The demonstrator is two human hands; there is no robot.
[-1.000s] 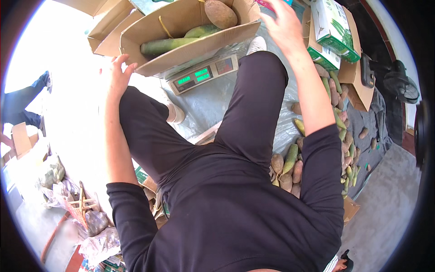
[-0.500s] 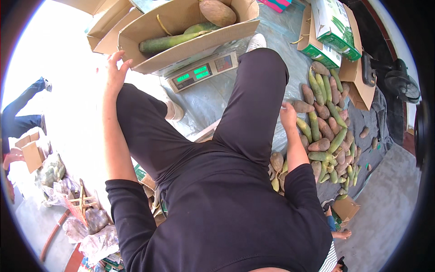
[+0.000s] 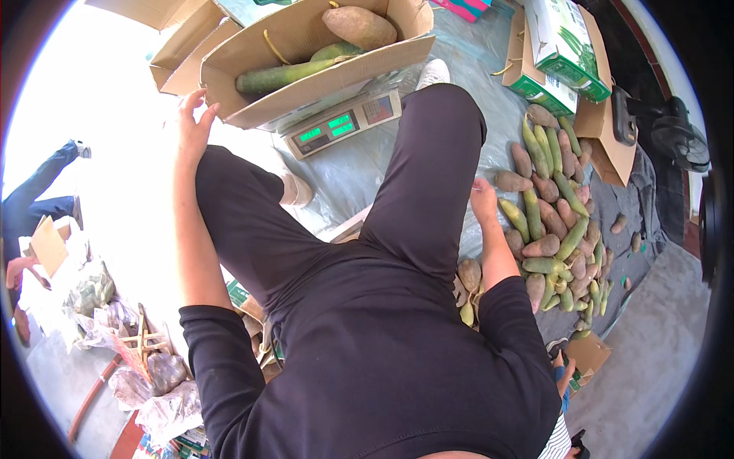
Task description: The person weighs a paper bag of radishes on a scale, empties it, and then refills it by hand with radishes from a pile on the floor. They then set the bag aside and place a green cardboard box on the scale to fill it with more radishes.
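At ten o'clock, a person's left hand, thumb and fingers apart, is at the corner of an open cardboard box, though whether they touch cannot be told. The box, between eleven and twelve, holds green vegetables and a brownish tuber above a scale's lit panel; near half past two, the right hand, its grip unclear, is between the right thigh and a produce pile at three.

One head-worn fisheye is looking steeply downward, the wearer's torso filling the lower centre close up, the carton sitting farther off at upper centre.
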